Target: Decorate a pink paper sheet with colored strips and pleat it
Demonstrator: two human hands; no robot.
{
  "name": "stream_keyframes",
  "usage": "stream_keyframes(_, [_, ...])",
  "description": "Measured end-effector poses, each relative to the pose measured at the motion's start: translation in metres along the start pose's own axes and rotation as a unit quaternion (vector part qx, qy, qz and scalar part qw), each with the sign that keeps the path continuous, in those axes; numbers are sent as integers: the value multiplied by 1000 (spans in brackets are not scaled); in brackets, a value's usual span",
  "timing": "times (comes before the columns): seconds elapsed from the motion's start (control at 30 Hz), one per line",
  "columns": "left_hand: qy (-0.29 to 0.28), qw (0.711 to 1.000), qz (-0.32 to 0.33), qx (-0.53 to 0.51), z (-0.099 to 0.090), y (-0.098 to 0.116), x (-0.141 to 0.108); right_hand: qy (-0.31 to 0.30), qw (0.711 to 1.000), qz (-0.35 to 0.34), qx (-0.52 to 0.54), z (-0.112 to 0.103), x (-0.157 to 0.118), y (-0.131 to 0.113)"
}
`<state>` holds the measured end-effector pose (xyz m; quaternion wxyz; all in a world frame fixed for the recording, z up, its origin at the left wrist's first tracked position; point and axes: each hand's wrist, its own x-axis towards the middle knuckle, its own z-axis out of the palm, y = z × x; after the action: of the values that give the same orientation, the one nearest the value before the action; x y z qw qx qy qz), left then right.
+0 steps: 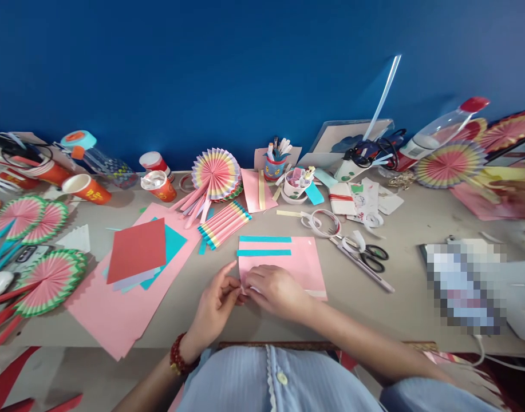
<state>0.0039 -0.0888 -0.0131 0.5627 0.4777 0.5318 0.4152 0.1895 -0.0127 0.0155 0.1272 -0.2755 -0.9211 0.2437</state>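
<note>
A pink paper sheet (303,274) lies in front of me, with two blue strips (264,252) across its far left part and a pale strip (318,294) along its near edge. At the sheet's near left corner, my left hand (217,300) is closed in a pinch, its index finger raised. My right hand (275,289) rests over the sheet, fingers curled together at that same corner, touching the left fingertips. Both hands seem to grip the paper's edge there; the fingers partly hide it. Beyond lies a bundle of pink rolled sticks (225,224) with blue and yellow ends.
To the left are stacked coloured papers (137,252) on large pink sheets (116,320) and several folded paper fans (51,280). On the right lie scissors (374,257), a utility knife (365,266), tape rolls (326,223) and a blurred-out phone (464,289). Another person's hand (517,194) shows far right.
</note>
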Motion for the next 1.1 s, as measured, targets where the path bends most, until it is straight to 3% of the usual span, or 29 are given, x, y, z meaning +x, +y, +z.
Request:
stream_keyframes(0.27, [-6,999,11,38,2,0,0,-26,999,24,-21,-1,4,-2])
stream_keyframes(1.1, [-3,999,-2,39,2,3,2,-36,999,8,19,-1,2,4])
